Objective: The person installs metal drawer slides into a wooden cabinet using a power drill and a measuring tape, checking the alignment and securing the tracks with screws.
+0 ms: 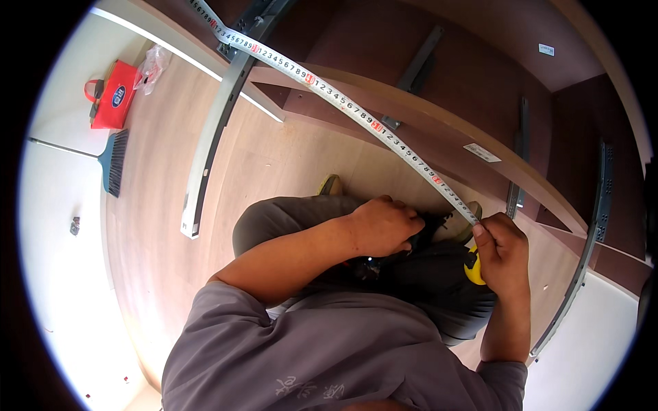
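My right hand [500, 253] grips the yellow tape measure case [473, 270], with the thumb at the blade near the case. The metal blade [343, 106] runs diagonally up to the top left, across the front of the brown cabinet [445, 127] and over the left drawer rail [212, 147], out past the frame's edge. My left hand [384, 226] is low over my lap with curled fingers, next to a dark object [367, 267] whose kind and contact with the fingers I cannot make out.
Another extended metal rail [576, 267] juts from the cabinet at the right. More rails [421, 58] sit inside it. On the left, a red bag [112, 96], a crumpled plastic bag [152, 68] and a broom [111, 164] lie by the white wall. My bent legs and shoes are below the cabinet.
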`<action>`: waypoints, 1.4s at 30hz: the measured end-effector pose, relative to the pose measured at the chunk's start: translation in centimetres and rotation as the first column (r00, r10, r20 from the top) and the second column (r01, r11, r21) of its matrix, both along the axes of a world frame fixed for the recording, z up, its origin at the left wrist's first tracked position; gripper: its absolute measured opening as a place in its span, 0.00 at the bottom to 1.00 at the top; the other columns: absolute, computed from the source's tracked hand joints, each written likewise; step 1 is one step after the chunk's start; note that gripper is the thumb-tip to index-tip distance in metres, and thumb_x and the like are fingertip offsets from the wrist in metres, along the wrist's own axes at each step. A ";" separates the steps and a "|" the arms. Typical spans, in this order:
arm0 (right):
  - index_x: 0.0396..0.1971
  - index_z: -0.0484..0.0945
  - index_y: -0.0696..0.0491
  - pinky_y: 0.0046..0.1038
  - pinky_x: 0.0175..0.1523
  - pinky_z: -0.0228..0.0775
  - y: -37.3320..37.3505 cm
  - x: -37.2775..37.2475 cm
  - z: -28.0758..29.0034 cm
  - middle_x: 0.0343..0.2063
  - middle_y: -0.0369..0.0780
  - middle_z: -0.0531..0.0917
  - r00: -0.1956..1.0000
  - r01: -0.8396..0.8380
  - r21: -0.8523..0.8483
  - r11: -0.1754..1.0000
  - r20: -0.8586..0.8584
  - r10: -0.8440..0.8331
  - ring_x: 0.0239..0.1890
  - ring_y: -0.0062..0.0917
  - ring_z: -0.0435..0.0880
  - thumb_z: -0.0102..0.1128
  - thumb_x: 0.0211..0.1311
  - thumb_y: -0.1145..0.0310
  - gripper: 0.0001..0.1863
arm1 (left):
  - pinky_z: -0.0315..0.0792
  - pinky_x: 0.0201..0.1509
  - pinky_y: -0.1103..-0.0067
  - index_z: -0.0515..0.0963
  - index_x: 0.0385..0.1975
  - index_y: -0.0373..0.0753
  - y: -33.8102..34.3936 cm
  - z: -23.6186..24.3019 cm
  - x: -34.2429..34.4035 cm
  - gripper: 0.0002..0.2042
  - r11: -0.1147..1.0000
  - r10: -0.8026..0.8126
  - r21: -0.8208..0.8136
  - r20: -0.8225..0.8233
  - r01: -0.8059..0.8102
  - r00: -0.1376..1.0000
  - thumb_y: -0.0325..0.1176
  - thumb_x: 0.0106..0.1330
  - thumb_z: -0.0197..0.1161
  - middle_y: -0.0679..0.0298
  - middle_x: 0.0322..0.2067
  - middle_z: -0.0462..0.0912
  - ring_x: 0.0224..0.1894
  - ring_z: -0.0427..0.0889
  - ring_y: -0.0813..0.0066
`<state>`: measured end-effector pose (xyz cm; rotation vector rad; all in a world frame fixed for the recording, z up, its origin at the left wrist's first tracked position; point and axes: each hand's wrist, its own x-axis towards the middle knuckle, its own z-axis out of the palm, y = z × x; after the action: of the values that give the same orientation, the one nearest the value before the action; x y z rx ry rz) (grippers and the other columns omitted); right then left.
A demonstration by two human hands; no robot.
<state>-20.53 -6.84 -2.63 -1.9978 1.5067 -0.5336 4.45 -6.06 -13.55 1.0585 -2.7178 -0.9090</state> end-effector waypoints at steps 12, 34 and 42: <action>0.31 0.81 0.57 0.31 0.34 0.73 -0.2 0.1 -0.6 0.26 0.42 0.81 1.000 -0.011 0.005 1.000 0.013 0.011 0.27 0.37 0.82 0.65 0.68 0.70 0.07 | 0.76 0.55 0.65 0.77 0.57 0.42 0.0 0.0 0.0 0.25 1.000 -0.002 -0.007 0.004 0.002 1.000 0.43 0.61 0.71 0.62 0.44 0.83 0.50 0.83 0.61; 0.31 0.80 0.59 0.26 0.34 0.69 0.1 -3.8 -0.9 0.24 0.41 0.80 0.986 0.129 0.201 0.971 0.080 -0.147 0.26 0.26 0.78 0.62 0.71 0.69 0.10 | 0.76 0.55 0.64 0.77 0.56 0.42 -0.5 -0.8 -0.1 0.24 1.000 -0.022 0.008 0.057 0.022 0.998 0.45 0.62 0.70 0.60 0.45 0.83 0.49 0.84 0.58; 0.29 0.82 0.59 0.22 0.33 0.66 3.7 -10.0 0.1 0.22 0.34 0.79 0.909 0.363 0.362 0.858 0.065 -0.412 0.25 0.16 0.75 0.56 0.75 0.66 0.15 | 0.76 0.54 0.64 0.77 0.54 0.42 -0.1 -0.7 -0.3 0.23 0.999 -0.032 -0.016 0.041 0.033 0.999 0.45 0.63 0.69 0.59 0.44 0.82 0.49 0.84 0.58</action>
<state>-30.58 -3.12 -2.55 -1.3661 1.7853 -0.5157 4.13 -6.16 -14.28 1.0437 -2.7782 -0.8769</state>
